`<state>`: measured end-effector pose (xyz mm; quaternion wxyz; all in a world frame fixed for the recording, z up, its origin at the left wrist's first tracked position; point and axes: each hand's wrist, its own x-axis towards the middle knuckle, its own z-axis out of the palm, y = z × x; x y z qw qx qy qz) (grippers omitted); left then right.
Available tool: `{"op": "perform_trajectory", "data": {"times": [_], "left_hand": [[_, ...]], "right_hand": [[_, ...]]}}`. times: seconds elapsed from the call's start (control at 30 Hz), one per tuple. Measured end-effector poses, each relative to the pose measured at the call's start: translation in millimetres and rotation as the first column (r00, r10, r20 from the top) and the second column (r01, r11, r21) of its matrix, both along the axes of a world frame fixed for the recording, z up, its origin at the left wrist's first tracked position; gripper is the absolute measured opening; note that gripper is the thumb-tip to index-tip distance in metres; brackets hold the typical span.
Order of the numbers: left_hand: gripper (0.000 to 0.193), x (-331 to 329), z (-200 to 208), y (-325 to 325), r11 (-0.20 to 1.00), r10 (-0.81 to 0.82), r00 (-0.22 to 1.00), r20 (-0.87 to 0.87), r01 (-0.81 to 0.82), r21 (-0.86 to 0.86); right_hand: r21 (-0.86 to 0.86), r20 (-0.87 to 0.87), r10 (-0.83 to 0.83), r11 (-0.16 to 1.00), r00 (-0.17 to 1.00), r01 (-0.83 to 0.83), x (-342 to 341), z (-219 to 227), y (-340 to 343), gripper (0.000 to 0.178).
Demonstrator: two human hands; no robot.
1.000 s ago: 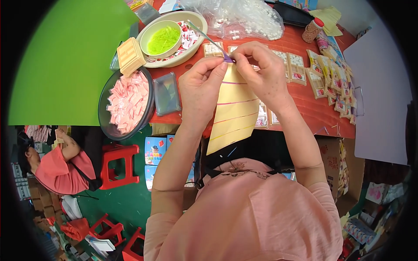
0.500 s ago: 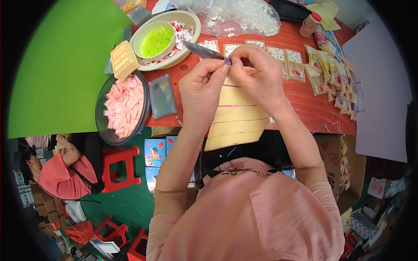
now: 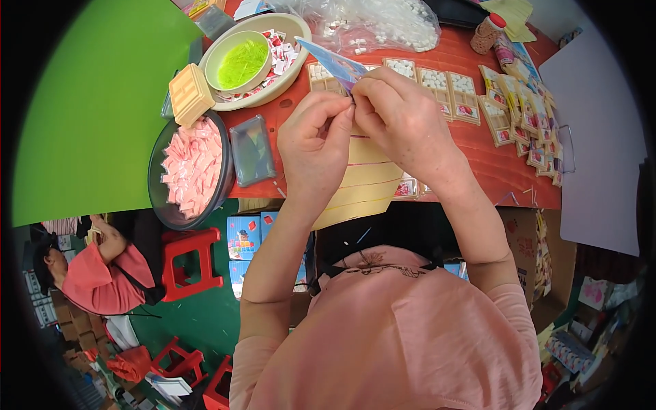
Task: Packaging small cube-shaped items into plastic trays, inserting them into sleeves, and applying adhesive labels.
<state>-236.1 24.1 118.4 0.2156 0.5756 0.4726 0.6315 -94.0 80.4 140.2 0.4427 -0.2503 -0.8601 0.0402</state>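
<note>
Over the red table [image 3: 478,164] my two hands meet, thumbs and forefingers close together. A thin blue printed card or flat packet [image 3: 333,63] stands up slantwise from my right hand [image 3: 403,113], whose fingers are closed on its lower end. My left hand [image 3: 314,147] is closed in a pinch right beside that end; what lies between its fingertips is too small to tell. Beneath them is a pale yellow sheet [image 3: 362,179] crossed by thin purple lines, partly covered by my hands and left forearm. Behind stand small trays of white cubes [image 3: 434,80].
At left are a dark bowl of pink packets [image 3: 193,164], a clear box [image 3: 253,150], stacked beige trays [image 3: 190,96] and a cream basin [image 3: 298,34] with a bowl of green shreds [image 3: 244,61]. Filled trays [image 3: 529,123] pile up at right. Another person [image 3: 102,266] sits near a red stool [image 3: 195,263].
The blue card has swung more upright and shows its printed face. The purple end between my fingertips is now hidden. The yellow sheet has shifted left, uncovering small red-printed packs beside it.
</note>
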Motion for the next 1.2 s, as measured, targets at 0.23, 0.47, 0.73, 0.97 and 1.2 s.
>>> {"op": "perform_trajectory", "data": {"times": [0.23,0.47,0.73,0.97,1.2], "left_hand": [[0.004,-1.9,-2.9,2.0,0.998,-0.014,0.999,0.049,0.017,-0.056],[0.008,-7.2,-2.8,5.6,0.996,0.065,0.971,-0.231,-0.049,0.071],[0.011,-7.2,0.3,1.3,0.954,0.072,0.967,0.243,0.005,-0.3],[0.022,-110.6,-1.0,32.1,0.89,0.42,0.812,0.404,-0.283,-0.357],[0.037,-281.7,-51.8,110.5,0.802,0.59,0.784,0.193,-0.542,-0.249]], "right_hand": [[-0.154,-0.105,0.133,0.977,0.986,-0.148,7.0,-5.1,11.2,0.011],[-0.126,0.01,0.058,0.99,0.998,-0.057,1.3,-1.8,5.1,0.011],[-0.491,-0.45,-0.188,0.869,0.873,-0.066,-3.2,-24.9,16.2,0.006],[-0.481,-0.876,-0.421,0.789,0.233,-0.382,129.8,-43.2,63.2,0.019],[-0.51,-0.85,-0.471,0.848,0.237,-0.142,187.7,-20.6,21.7,0.021]]}}
